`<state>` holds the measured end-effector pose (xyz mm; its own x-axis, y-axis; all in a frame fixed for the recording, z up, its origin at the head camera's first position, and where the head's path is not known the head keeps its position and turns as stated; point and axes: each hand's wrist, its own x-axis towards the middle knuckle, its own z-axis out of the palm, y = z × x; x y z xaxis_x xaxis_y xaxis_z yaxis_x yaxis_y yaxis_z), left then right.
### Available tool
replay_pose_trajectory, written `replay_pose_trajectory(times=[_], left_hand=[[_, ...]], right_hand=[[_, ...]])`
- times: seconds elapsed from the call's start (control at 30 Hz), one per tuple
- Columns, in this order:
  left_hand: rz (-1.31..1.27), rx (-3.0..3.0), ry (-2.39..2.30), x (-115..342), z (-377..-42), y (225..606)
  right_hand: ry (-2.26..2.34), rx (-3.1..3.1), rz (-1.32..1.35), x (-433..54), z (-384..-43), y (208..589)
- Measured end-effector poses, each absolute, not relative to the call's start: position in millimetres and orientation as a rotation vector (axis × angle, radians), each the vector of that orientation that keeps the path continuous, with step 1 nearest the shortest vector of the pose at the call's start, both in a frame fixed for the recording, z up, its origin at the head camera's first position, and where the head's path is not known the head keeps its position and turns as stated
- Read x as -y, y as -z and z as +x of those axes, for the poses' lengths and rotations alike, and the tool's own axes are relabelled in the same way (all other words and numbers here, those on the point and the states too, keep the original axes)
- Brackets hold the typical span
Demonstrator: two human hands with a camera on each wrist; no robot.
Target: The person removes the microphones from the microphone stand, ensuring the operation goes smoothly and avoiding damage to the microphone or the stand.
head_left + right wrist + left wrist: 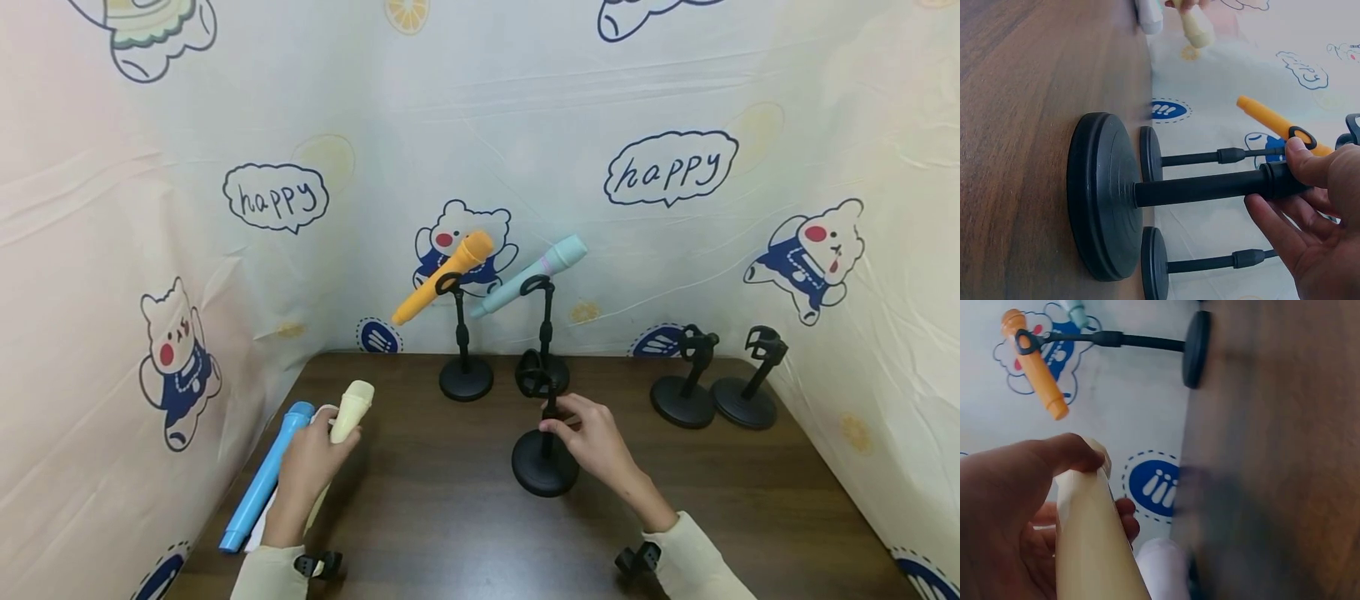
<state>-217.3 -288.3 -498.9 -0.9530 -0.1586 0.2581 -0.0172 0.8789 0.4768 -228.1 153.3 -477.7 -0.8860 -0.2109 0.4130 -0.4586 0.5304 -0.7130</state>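
Observation:
My left hand [303, 467] grips a pale yellow microphone [352, 410], thumb across its upper body in the left wrist view. The microphone's head points up and away, above the left part of the table. A blue microphone [266, 479] lies beside this hand, along with a white microphone [1163, 569], partly hidden by the hand. My right hand [594, 437] holds a black microphone stand [1200, 190] by its upright pole, between thumb and fingers. Its round base is down at the middle of the table; whether it touches the wood, I cannot tell.
Behind, an orange microphone [442, 279] and a mint microphone [531, 277] rest tilted in the clips of two black stands. Two more black stands [682, 402] are close together at the back right. Printed cloth [480, 108] surrounds the brown table [442, 517].

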Motion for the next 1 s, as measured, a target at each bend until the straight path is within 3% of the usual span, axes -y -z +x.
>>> replay_pose_trajectory(times=[1.0], left_hand=[[0.173,2.906,0.432,291,-210,525]], right_hand=[[-1.282,2.487,0.581,-155,-228,478]])
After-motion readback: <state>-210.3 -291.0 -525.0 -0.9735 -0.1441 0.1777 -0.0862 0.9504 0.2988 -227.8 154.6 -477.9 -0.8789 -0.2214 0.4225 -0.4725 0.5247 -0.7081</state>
